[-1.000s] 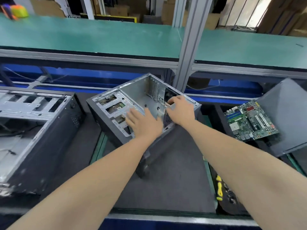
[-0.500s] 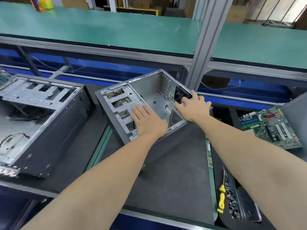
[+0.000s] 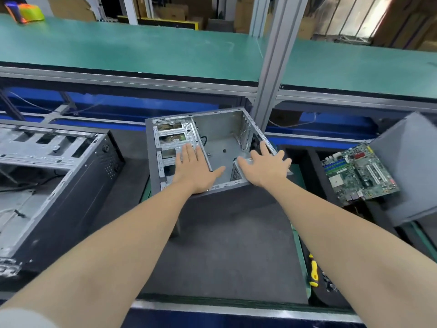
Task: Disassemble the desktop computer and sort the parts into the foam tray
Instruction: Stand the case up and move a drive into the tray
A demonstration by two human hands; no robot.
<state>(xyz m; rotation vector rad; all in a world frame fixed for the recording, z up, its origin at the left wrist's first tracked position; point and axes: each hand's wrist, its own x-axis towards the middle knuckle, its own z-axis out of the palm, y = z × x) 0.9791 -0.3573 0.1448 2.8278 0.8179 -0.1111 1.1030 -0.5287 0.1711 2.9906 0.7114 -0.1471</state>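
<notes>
My left hand (image 3: 194,169) lies flat on the open case (image 3: 217,126), fingers straight. My right hand (image 3: 264,166) rests on its rear edge, fingers spread. A motherboard (image 3: 359,171) lies right of the case.

Bright, even light is coming down from above. It is making a pale shine on the green shelf top (image 3: 142,48) and small glints on the bare metal inside the open case (image 3: 220,129). The dark mat (image 3: 224,233) is soaking up the light, so shadows on it are looking soft and faint. The space under the shelf is lying in deep blue shade. The wide lens is bending straight lines: the shelf's front edge is curving and the metal post (image 3: 272,67) is leaning. The arms (image 3: 118,245) are looking stretched and huge near the bottom. The grey panel (image 3: 411,166) at the right is looking smeared, and the far boxes (image 3: 170,10) are looking soft
</notes>
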